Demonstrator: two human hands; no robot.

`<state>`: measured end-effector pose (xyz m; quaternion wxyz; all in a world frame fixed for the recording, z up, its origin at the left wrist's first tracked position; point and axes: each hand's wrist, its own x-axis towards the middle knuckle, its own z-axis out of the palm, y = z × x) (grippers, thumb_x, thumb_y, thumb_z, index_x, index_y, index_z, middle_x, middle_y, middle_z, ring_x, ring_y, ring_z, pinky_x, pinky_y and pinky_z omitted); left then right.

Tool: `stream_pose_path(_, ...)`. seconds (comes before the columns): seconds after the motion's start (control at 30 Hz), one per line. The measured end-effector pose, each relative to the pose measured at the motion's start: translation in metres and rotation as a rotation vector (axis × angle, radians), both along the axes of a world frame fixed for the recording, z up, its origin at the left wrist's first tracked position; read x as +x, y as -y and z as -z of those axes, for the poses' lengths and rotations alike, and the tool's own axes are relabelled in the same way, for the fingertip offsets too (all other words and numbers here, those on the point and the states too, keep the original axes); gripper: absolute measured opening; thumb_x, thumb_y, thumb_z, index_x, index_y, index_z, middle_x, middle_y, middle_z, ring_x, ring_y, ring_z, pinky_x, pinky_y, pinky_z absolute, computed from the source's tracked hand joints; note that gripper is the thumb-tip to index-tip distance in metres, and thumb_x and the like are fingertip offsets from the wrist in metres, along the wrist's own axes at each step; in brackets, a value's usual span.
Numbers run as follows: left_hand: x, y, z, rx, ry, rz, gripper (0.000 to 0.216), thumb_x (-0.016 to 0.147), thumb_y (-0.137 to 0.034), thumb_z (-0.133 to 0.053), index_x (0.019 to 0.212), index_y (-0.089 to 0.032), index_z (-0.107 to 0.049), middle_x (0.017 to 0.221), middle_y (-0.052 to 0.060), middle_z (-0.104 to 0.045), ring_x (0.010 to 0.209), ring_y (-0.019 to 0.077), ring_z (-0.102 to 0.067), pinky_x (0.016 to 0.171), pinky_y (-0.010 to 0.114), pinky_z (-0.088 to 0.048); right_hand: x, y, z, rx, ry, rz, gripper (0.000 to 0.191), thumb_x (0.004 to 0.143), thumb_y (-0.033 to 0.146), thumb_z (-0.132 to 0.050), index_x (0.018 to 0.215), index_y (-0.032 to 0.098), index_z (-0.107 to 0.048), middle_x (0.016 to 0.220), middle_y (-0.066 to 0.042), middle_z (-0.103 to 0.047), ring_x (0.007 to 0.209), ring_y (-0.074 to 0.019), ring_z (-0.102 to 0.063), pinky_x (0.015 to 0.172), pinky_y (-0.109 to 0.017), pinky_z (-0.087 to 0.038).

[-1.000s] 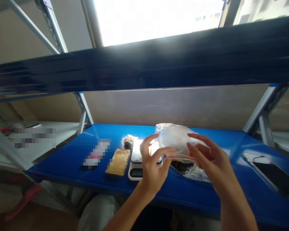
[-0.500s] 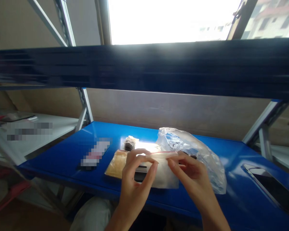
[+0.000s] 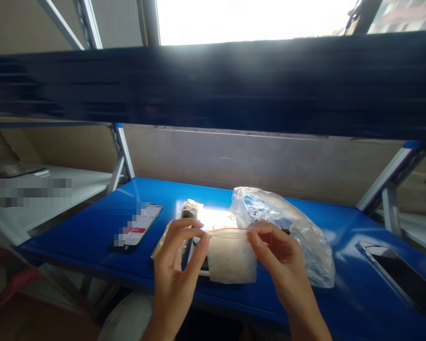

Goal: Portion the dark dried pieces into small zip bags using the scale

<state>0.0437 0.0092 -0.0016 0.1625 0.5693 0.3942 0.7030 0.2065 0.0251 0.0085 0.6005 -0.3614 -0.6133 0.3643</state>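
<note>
A small translucent zip-lock bag [image 3: 232, 259] with a red line along its top hangs upright between my hands. My left hand [image 3: 179, 258] pinches its upper left corner between thumb and fingers. At the upper right corner, my right hand [image 3: 279, 251] grips the bag the same way. Pale contents show faintly through the plastic; what they are I cannot tell. Behind my left hand lies a yellowish packet [image 3: 158, 245], mostly covered. A flat device with a pale edge [image 3: 204, 272] is partly hidden by the bag. Beyond it sits a small bag with dark contents [image 3: 189, 209].
A large clear plastic bag [image 3: 308, 237] lies right of my right hand on the blue shelf [image 3: 110, 263]. One phone [image 3: 145, 225] lies on the left, another phone [image 3: 394, 270] at the right. A dark blue beam [image 3: 213, 90] crosses above the work surface.
My left hand has moved left along the zip-lock bag's top to its corner, and the top edge is now stretched straight. My right hand keeps its pinch. The view has shifted slightly.
</note>
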Motion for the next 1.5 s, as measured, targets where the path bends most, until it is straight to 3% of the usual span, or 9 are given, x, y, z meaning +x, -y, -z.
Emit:
stream_pose_path(0.33, -0.001, 0.006, 0.003, 0.014, 0.014, -0.046, 0.004, 0.083, -0.023, -0.063, 0.081, -0.023, -0.067, 0.1, 0.005, -0.062, 0.099, 0.0209, -0.062, 0.079, 0.029, -0.054, -0.007, 0.002, -0.005, 0.003, 0.015, 0.008, 0.021, 0.086, 0.038, -0.062, 0.072, 0.022, -0.064, 0.076, 0.0, -0.059, 0.064, -0.011, -0.052, 0.049, -0.018, -0.039)
stream_pose_path(0.67, 0.001, 0.004, 0.004, 0.009, 0.021, -0.036, 0.011, 0.082, -0.03, -0.065, 0.074, -0.022, -0.067, 0.099, 0.005, -0.064, 0.098, 0.0218, -0.062, 0.081, 0.032, -0.054, -0.005, 0.002, -0.007, 0.038, -0.006, 0.056, 0.02, 0.084, 0.038, -0.063, 0.07, 0.023, -0.063, 0.07, 0.0, -0.057, 0.057, -0.0109, -0.049, 0.046, -0.02, -0.036)
stream_pose_path(0.97, 0.007, -0.001, 0.01, -0.005, 0.059, 0.015, 0.008, 0.084, -0.026, -0.063, 0.08, -0.024, -0.07, 0.1, 0.003, -0.063, 0.099, 0.0191, -0.061, 0.086, 0.031, -0.051, -0.008, 0.001, -0.005, -0.031, -0.027, -0.034, 0.021, 0.084, 0.04, -0.062, 0.073, 0.022, -0.063, 0.068, 0.001, -0.057, 0.054, -0.01, -0.046, 0.044, -0.02, -0.032)
stream_pose_path(1.23, 0.01, 0.002, 0.012, 0.009, 0.128, 0.053, 0.008, 0.086, -0.023, -0.061, 0.082, -0.024, -0.067, 0.1, 0.002, -0.061, 0.1, 0.018, -0.058, 0.086, 0.029, -0.049, -0.009, 0.002, -0.002, 0.031, -0.049, -0.129, 0.012, 0.079, 0.035, -0.067, 0.081, 0.024, -0.065, 0.082, 0.0, -0.061, 0.058, -0.0106, -0.051, 0.047, -0.021, -0.037)
stream_pose_path(1.5, 0.013, 0.005, 0.014, 0.065, 0.102, 0.132, 0.012, 0.088, -0.015, -0.058, 0.086, -0.023, -0.066, 0.102, 0.002, -0.061, 0.103, 0.0163, -0.056, 0.087, 0.026, -0.047, -0.011, 0.001, -0.002, -0.056, -0.004, -0.168, 0.013, 0.081, 0.037, -0.066, 0.081, 0.024, -0.063, 0.076, 0.001, -0.06, 0.061, -0.0111, -0.052, 0.048, -0.02, -0.036)
